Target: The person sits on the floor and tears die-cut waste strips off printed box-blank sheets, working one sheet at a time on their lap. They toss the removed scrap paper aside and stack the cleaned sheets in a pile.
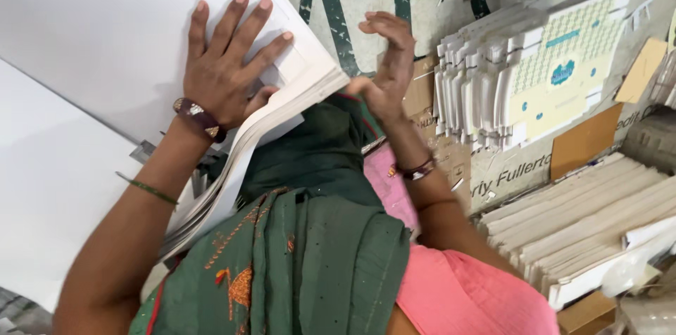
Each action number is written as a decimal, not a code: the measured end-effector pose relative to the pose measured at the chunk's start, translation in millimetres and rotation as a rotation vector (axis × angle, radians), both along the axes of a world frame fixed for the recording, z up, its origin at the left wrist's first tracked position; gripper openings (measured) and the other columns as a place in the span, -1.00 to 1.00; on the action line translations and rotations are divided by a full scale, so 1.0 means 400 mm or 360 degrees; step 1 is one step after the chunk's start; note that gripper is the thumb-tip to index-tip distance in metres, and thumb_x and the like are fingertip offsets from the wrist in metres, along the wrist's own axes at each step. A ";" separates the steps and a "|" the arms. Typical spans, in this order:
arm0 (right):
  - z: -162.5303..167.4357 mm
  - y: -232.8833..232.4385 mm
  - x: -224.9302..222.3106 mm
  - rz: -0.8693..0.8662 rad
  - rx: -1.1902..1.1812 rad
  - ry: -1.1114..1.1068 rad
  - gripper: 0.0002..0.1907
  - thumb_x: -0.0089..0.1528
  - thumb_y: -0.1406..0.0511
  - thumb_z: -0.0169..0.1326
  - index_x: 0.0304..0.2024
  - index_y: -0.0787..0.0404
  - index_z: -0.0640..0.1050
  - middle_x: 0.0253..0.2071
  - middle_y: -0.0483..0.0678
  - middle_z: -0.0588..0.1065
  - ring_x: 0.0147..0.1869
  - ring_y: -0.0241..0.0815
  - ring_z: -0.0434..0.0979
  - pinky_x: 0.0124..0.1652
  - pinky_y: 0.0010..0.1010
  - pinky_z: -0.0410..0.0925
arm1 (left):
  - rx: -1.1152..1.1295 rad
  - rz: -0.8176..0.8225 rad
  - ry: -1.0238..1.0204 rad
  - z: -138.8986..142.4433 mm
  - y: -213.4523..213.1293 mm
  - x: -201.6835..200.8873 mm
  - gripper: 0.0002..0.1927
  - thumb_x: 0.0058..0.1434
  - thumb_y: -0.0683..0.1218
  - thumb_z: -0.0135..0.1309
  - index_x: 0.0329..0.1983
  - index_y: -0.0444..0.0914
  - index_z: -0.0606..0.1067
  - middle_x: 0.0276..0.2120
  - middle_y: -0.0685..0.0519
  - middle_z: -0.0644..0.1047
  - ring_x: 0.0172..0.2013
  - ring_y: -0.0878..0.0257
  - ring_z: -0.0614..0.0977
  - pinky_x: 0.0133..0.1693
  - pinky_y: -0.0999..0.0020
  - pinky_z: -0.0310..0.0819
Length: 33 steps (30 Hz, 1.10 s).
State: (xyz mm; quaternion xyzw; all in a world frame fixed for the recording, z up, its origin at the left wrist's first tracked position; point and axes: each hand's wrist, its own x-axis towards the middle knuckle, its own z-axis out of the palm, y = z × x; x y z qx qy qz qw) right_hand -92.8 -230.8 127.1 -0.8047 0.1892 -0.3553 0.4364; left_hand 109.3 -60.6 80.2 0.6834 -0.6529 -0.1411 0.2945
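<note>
Nearest, a green embroidered scarf (310, 264) and a pink garment (465, 293) fill the bottom of the view, with both forearms reaching away from them. Up and to the left, the left hand (225, 71) lies flat with its fingers spread on top of a thick stack of white card sheets (105, 32), pressing on it rather than gripping; a dark maroon bangle sits at that wrist and a thin green one further down the forearm. That stack is plain white and unprinted on its upper face, broad enough to run out of view at the top and left, and its near edge shows many thin layers that fan and bend downward below the wrist. It rests on a wider white sheet (49, 187) spreading to the lower left. The right hand (384, 71) hovers just beside the stack's corner, fingers curled loosely and thumb near the sheet edges, holding nothing. Beyond it, on a worn surface with dark green lettering, lies a fanned pile of die-cut carton blanks (535, 74) printed pale yellow with a green pattern and teal marks. Brown cardboard pieces (584, 141) lie beside that, and further right are rows of white flat blanks (584, 222) stacked on edge.
</note>
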 end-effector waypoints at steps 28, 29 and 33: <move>-0.158 -0.014 0.170 0.0482 0.0671 -0.0007 -0.25 0.46 -0.19 -0.31 -0.49 0.27 0.39 -0.50 -0.04 0.33 -0.46 -0.26 0.32 -0.44 -0.40 0.15 | -0.0211 0.0184 0.0463 0.059 -0.041 -0.076 -0.39 0.23 0.19 0.27 0.03 -0.43 0.56 -0.01 -0.19 0.63 0.04 0.03 0.63 0.18 0.10 0.37; -0.168 -0.020 0.168 0.0553 0.0721 0.0077 -0.26 0.47 -0.18 -0.29 -0.52 0.26 0.36 -0.53 -0.08 0.29 -0.50 -0.29 0.28 -0.47 -0.41 0.12 | -0.0222 0.0202 0.0489 0.057 -0.040 -0.078 -0.43 0.26 0.17 0.28 0.03 -0.41 0.56 -0.03 -0.18 0.64 0.02 0.05 0.64 0.18 0.12 0.40; -0.216 -0.056 0.188 0.0862 0.0991 0.0368 -0.28 0.50 -0.13 -0.21 -0.59 0.19 0.36 -0.64 -0.22 0.23 -0.59 -0.39 0.21 -0.58 -0.46 0.07 | -0.0183 0.0225 0.0432 0.032 -0.031 -0.072 -0.64 0.24 -0.02 0.34 -0.08 -0.38 0.58 -0.11 -0.14 0.64 -0.10 -0.01 0.66 0.07 0.10 0.49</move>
